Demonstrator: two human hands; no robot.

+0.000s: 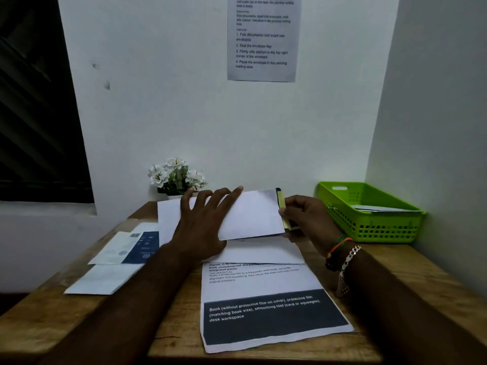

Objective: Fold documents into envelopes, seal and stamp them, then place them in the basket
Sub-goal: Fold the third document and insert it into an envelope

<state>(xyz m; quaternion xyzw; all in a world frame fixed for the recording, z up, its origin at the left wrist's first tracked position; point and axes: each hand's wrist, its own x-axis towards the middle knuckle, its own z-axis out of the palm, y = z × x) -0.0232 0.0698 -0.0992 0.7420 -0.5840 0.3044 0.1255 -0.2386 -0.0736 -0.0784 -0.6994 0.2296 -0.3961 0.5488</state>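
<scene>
1. White walls are seen behind a wooden desk point(263, 346), with a printed instruction sheet point(262, 38) fixed high above the hands.
2. A white envelope point(253, 214) is held raised off the desk between the two hands.
3. The left hand point(203, 227) is laid over the envelope's left part with its fingers spread and fairly straight.
4. The right hand point(308, 219) is curled at the envelope's right edge, where a yellow-green stick-like object point(282, 206) is pinched upright against that edge; what it is cannot be told.
5. A printed document point(268, 306) with a dark band is spread under and nearer than both hands.
6. More papers and envelopes point(118, 259) are lying to the left of the left forearm.
7. A green basket point(369, 227), with an envelope inside, is set beyond the right hand.
8. White flowers point(175, 175) are placed just beyond the left hand's fingertips.
</scene>
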